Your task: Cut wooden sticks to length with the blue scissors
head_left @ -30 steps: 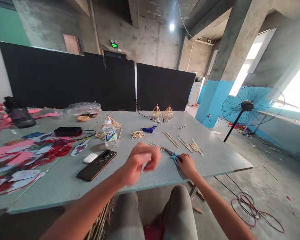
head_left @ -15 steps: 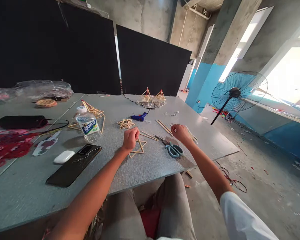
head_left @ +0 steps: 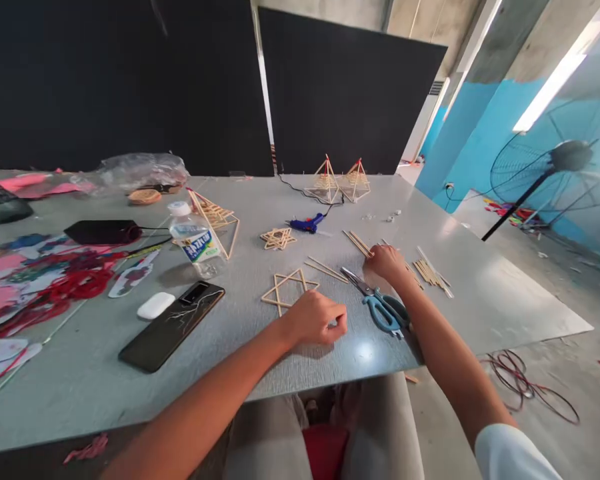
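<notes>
My left hand (head_left: 319, 317) is closed above the table near its front edge, just right of a flat star of wooden sticks (head_left: 277, 291); what it holds, if anything, is hidden. My right hand (head_left: 386, 263) reaches down with bent fingers at the near end of some thin sticks (head_left: 357, 243); its fingertips are hidden. Blue-handled scissors (head_left: 384, 312) lie between the hands. Two loose sticks (head_left: 326, 269) rest left of the scissor blades, and a pile of short sticks (head_left: 429, 272) is right of my right hand. A smaller layered star (head_left: 278, 238) lies farther back.
A blue glue gun (head_left: 307, 223) and two stick pyramids (head_left: 327, 183) stand toward the back. On the left are a plastic bottle (head_left: 196, 241), a phone (head_left: 173, 327), a white case (head_left: 155, 305) and red cords (head_left: 87, 283). A fan (head_left: 570, 157) is beyond the table.
The view has turned right and tilted down. My left hand has moved off the flat star toward the table's front edge. My right hand now sits over the ends of the thin sticks.
</notes>
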`<state>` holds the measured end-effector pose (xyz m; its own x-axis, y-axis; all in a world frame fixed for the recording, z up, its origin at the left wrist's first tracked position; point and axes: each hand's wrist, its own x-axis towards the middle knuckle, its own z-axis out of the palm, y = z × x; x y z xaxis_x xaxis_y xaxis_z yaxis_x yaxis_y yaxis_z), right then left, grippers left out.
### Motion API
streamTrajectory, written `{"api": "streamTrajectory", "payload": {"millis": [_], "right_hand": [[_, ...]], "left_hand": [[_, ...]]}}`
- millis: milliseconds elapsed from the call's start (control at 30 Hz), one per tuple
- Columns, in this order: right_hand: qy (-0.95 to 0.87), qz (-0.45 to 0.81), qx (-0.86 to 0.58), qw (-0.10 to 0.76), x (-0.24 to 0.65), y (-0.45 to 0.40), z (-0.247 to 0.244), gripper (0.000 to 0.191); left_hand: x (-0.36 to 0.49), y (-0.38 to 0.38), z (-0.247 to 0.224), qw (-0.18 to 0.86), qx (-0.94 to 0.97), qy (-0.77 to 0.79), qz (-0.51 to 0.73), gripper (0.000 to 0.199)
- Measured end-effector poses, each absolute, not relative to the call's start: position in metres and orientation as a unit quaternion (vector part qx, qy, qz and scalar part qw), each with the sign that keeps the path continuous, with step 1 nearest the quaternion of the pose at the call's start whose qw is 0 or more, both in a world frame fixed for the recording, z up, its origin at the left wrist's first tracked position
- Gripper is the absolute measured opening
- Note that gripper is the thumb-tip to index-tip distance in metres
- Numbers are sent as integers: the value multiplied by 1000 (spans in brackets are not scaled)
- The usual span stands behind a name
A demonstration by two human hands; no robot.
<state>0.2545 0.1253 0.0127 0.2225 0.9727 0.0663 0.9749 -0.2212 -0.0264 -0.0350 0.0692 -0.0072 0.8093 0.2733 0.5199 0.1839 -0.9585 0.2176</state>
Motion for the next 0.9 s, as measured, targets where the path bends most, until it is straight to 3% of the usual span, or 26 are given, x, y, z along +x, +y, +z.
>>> {"api": "streamTrajectory", "payload": {"millis": [533,667,800,900], "right_hand": [[-580,59,-810,69,237,128,16,38],[-577,45,-805,129,229,126,22,39],[-567,32,-789,233,216,126,22,38],[-573,46,-766,287,206,127,15,32]], "left_hand": [[-40,76,-5,61,942,127,306,27],[-40,76,-2,88,943,152,284,29],[-30,67,1,183,922,253,230,29],[-15,53,4,387,824,348,225,23]]}}
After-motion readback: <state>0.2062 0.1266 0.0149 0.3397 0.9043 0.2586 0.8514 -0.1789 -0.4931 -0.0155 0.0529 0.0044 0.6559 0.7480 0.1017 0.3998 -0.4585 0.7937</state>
